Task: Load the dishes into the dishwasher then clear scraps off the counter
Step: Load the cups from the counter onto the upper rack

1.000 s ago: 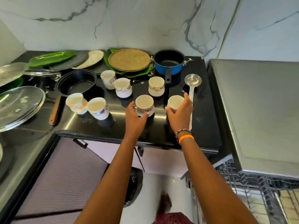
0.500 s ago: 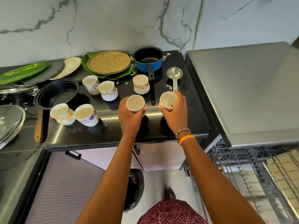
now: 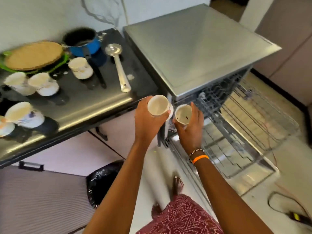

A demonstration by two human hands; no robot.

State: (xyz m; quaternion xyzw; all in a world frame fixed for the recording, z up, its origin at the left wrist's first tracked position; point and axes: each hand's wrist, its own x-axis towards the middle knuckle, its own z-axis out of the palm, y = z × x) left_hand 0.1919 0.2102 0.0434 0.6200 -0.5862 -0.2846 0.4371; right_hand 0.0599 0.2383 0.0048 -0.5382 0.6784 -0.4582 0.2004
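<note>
My left hand (image 3: 146, 121) grips a white cup (image 3: 157, 105) held in the air just past the black counter's (image 3: 94, 98) right front corner. Beside it, my right hand (image 3: 190, 130) grips a second white cup (image 3: 183, 114) with a dark speck inside. Both cups are upright and hang over the left edge of the open steel dishwasher (image 3: 194, 48). Its wire rack (image 3: 253, 119) is pulled out to the right of my hands and holds no dishes that I can see. Several more white cups (image 3: 80, 67) stand on the counter.
On the counter lie a steel ladle (image 3: 118, 65), a blue saucepan (image 3: 82, 41) and a woven mat on green plates (image 3: 33, 55). A black bin bag (image 3: 103, 181) sits on the floor below. A cable and plug (image 3: 293, 215) lie at the lower right. My bare feet are on the floor between bin and dishwasher.
Both hands lifted their cups off the counter and carried them right, to the dishwasher's edge. The view swung right, and the pulled-out rack came into sight.
</note>
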